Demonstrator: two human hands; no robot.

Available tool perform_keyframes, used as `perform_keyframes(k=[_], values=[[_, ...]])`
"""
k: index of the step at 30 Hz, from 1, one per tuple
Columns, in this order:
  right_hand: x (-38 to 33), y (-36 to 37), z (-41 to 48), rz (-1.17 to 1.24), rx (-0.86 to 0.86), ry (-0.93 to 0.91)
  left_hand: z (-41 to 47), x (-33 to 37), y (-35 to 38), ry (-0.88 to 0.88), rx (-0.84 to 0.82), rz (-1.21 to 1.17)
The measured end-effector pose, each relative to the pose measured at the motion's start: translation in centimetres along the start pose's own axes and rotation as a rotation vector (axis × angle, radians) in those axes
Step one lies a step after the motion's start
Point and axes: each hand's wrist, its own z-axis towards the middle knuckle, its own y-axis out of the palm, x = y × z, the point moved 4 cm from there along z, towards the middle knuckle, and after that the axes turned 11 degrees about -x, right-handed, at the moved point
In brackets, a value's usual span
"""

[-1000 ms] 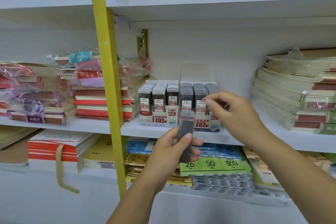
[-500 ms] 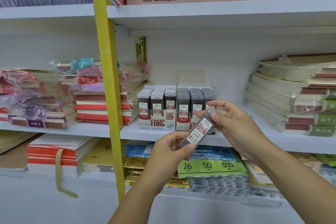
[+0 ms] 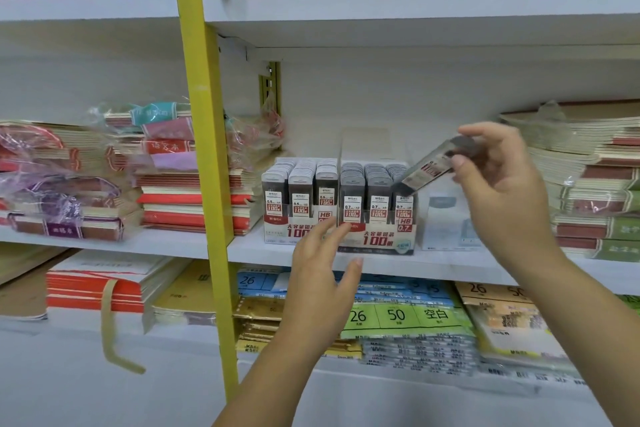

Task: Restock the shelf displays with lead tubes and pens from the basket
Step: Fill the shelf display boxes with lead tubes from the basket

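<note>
Your left hand [image 3: 322, 274] has let go of the lead tube [image 3: 429, 166] and now hangs open, fingers relaxed, near the front of the 0.7 display box [image 3: 377, 239]. Your right hand [image 3: 498, 184] pinches the tube's top end, tilted, just above that box's right column on the shelf [image 3: 450, 267].

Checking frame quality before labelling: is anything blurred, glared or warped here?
Head view: the lead tube in the right hand is motion-smeared, its label barely legible; the left hand is slightly soft; the yellow post leans, wide-lens distortion; lighting is even, without harsh glare.
</note>
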Motion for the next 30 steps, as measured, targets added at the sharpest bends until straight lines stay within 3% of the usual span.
perform_keyframes(k=[3,7,12,18,22,26,28,30], values=[[0.4,0.1,0.7,-0.190,-0.018,-0.072,0.2,-0.7,0.9,-0.013,-0.052,0.090],[1.9,1.7,1.5,-0.316,-0.175,0.017,0.2,-1.5,1.7,-0.005,-0.083,0.143],[3.1,1.8,2.6,-0.347,-0.200,0.142,0.2,-1.9,1.8,-0.005,-0.082,0.166],[5.0,3.2,1.8,-0.640,-0.290,0.180,0.2,-1.8,1.5,0.011,-0.095,0.140],[4.5,2.7,0.2,-0.609,-0.201,0.101,-0.3,-1.4,0.9,0.021,-0.077,0.107],[3.2,2.7,-4.4,-0.318,-0.126,0.061,-3.0,-1.6,0.6,0.043,-0.027,0.096],[3.6,3.5,-7.6,-0.178,-0.209,0.130,-5.2,-3.2,1.5,-0.020,-0.146,0.097],[5.4,5.1,-11.6,-0.148,-0.379,0.256,-7.9,-6.2,3.3,-0.144,-0.374,0.113]])
